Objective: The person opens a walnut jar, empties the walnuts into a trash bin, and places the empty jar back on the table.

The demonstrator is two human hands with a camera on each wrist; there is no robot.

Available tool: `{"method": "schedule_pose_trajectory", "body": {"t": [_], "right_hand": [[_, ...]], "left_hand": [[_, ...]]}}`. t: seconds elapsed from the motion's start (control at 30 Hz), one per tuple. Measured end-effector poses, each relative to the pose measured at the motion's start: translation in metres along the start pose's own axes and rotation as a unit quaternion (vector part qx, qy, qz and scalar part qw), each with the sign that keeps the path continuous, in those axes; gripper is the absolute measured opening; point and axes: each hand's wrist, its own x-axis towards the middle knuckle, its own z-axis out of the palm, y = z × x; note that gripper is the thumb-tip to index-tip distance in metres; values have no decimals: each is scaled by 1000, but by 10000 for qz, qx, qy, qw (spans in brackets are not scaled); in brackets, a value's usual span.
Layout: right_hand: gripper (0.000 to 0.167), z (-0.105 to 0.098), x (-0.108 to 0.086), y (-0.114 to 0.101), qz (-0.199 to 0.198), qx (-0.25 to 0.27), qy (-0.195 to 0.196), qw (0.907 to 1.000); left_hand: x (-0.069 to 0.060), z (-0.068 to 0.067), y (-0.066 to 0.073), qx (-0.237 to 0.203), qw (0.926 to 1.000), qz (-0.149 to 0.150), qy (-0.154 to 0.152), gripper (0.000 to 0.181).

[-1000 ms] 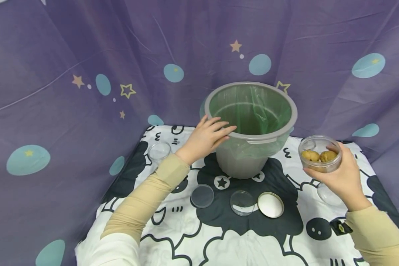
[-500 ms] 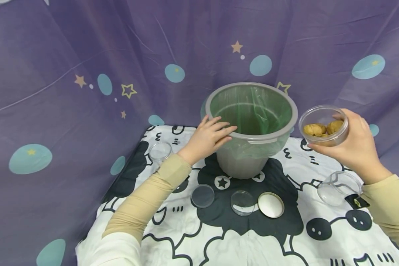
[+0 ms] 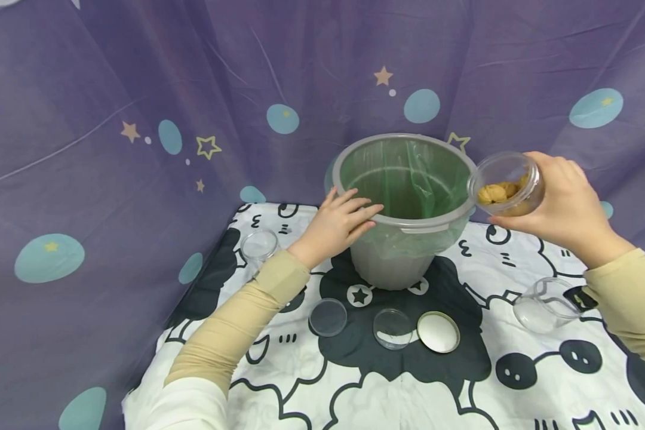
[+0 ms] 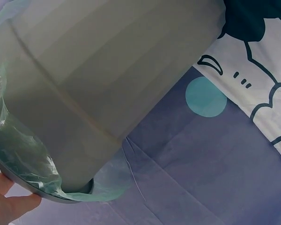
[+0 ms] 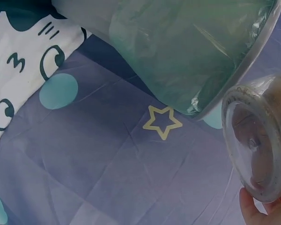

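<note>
My right hand (image 3: pixel 564 200) grips a clear plastic jar (image 3: pixel 534 185) from its right side. Yellowish-brown lumps that look like walnuts (image 3: pixel 497 192) lie inside. The jar is tilted, its mouth toward the grey bin (image 3: pixel 389 263) and close to the bin's right rim. A green bag (image 3: pixel 392 185) lines the bin and folds over its outside. My left hand (image 3: pixel 333 227) rests on the bin's near left rim with its fingers spread. The left wrist view shows a thumb (image 4: pixel 23 205) at the rim. The jar's base (image 5: pixel 255 143) faces the right wrist camera.
Before the bin lie two clear round pieces (image 3: pixel 328 317) (image 3: pixel 392 328) and a white lid with a gold edge (image 3: pixel 438 331). A clear jar (image 3: pixel 548 304) is at the right, another clear container (image 3: pixel 259 245) at the left. A purple curtain (image 3: pixel 301 60) hangs behind.
My right hand has raised the jar, brought it left to the bin's rim and tipped it toward the bin. The left hand has stayed on the rim.
</note>
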Motion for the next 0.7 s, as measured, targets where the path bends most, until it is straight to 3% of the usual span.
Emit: {"method": "schedule_pose_trajectory", "body": {"t": [0.5, 0.7], "right_hand": [[103, 11, 29, -11, 166, -827, -446, 9954], [101, 14, 34, -11, -230, -1056, -427, 9932]], "left_hand": [[-2, 1, 0, 85, 10000, -22, 25, 36], [-1, 3, 1, 49, 10000, -4, 39, 36]]}}
